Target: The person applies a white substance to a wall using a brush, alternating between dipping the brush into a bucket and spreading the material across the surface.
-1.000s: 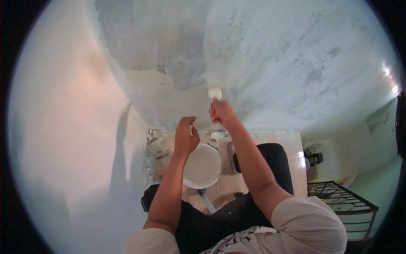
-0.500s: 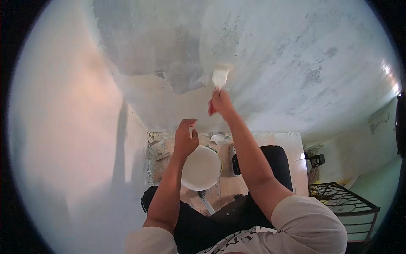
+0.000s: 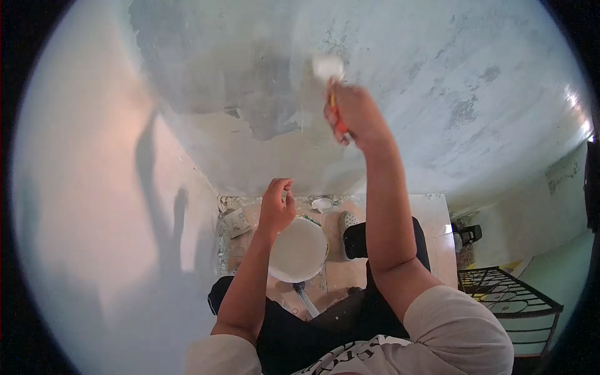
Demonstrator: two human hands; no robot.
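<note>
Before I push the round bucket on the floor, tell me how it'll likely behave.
The bucket is probably heavy for its size: pale, paint-like contents show across its mouth. That wide, open top suggests a sharp push could slop them. The flat tiled floor may let it slide.

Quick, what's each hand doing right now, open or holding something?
Left hand: open, loosely curled, nothing seen in it.
Right hand: closed on the brush.

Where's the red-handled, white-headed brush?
Head view, upper part, just right of centre: brush gripped in the right hand, by the grey-patched whitish wall; contact unclear.
</note>
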